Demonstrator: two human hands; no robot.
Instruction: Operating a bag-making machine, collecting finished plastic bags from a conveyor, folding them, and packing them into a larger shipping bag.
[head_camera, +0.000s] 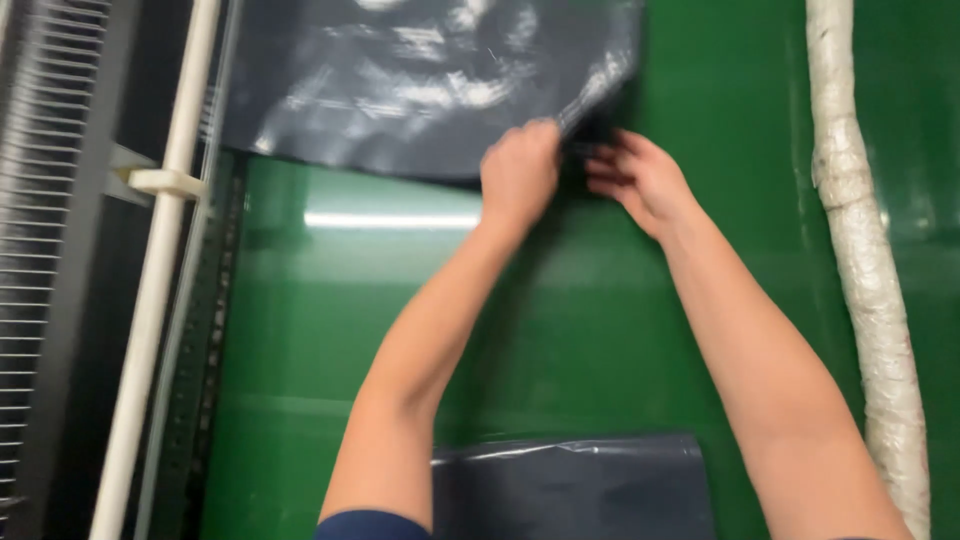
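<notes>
Currently, both hands are closing on the near right corner of a dark plastic bag (420, 85): left hand (520, 172) pinching its edge, right hand (640, 180) (fingers loosely curled) touching alongside. Bag is extending away leftward across the green counter (560, 320).

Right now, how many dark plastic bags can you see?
2. One bag lies at the top, its corner gripped by the left hand and right hand. The other bag lies at the bottom edge, partly out of view.
</notes>
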